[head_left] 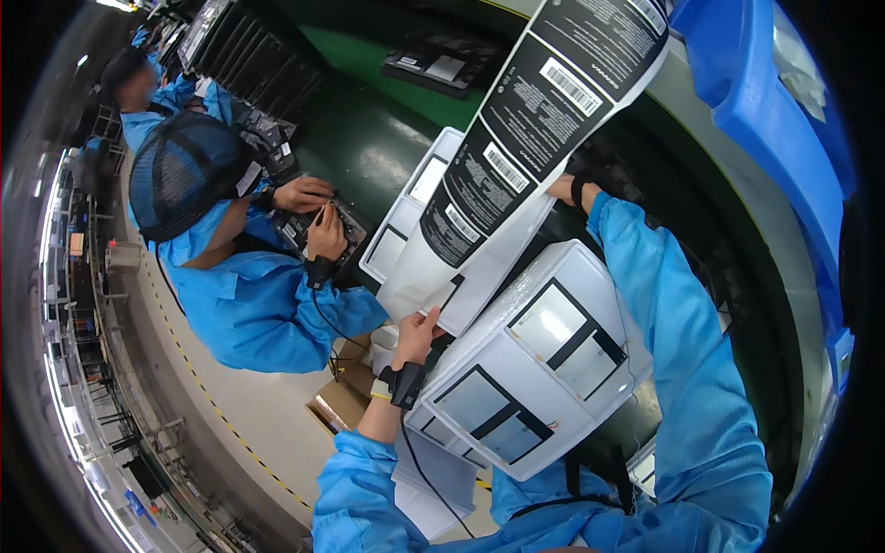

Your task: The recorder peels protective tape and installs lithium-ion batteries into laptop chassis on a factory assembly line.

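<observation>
A long strip of black labels with barcodes on white backing slants down across the middle, its lower end curling over a white tray. My left hand is closed at that lower end, thumb and fingers pinched on the strip's edge. My right hand reaches in from the right beside the strip; its fingers are hidden behind it. Below the strip stands a white plastic tray with flat silver-and-black rectangular parts in its pockets. Another white tray with similar parts lies under the strip.
At my left a co-worker in blue works with both hands on a black device. A blue plastic bin stands at the right. Black units lie on the green bench. A cardboard box sits lower left.
</observation>
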Motion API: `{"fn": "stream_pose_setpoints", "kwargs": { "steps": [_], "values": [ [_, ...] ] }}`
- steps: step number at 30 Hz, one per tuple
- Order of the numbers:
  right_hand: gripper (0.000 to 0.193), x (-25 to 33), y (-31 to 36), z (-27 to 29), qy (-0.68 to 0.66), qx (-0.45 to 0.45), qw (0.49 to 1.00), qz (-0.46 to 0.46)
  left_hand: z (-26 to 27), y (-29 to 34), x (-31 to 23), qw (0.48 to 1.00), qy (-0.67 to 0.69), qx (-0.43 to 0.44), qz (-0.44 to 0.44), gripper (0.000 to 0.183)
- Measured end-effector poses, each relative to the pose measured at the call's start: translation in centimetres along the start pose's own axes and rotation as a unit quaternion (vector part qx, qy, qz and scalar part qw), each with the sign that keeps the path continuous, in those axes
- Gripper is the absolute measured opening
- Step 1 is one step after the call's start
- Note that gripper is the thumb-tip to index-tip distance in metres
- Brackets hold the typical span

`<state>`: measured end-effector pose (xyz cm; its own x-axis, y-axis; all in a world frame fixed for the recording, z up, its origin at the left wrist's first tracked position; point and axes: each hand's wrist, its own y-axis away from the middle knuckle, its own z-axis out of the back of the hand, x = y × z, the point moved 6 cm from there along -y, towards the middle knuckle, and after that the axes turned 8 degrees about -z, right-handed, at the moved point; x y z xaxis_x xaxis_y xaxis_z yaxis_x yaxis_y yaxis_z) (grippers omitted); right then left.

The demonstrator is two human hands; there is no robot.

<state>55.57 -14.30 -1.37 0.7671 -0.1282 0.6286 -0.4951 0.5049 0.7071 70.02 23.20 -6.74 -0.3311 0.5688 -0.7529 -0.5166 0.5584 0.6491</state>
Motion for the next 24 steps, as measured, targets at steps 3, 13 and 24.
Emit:
{"fn": "stream_pose_setpoints", "kwargs": {
  "steps": [3, 13, 24],
  "values": [
    [0.091, -0.1, -0.8, 0.0, -0.033, 0.007, 0.998, 0.045, 0.4, 0.2, 0.3, 0.999, 0.036, 0.015, -0.012, 0.038],
    [0.091, -0.2, 0.4, 0.5, -0.051, 0.037, 0.997, 0.050, 0.1, -0.5, 1.3, 0.997, 0.068, 0.029, 0.031, 0.034],
    [0.083, -5.4, 2.4, 4.2, -0.234, -0.101, 0.966, -0.039, -1.4, -1.8, -1.0, 0.994, -0.005, 0.110, -0.028, 0.052]
  ]
}}
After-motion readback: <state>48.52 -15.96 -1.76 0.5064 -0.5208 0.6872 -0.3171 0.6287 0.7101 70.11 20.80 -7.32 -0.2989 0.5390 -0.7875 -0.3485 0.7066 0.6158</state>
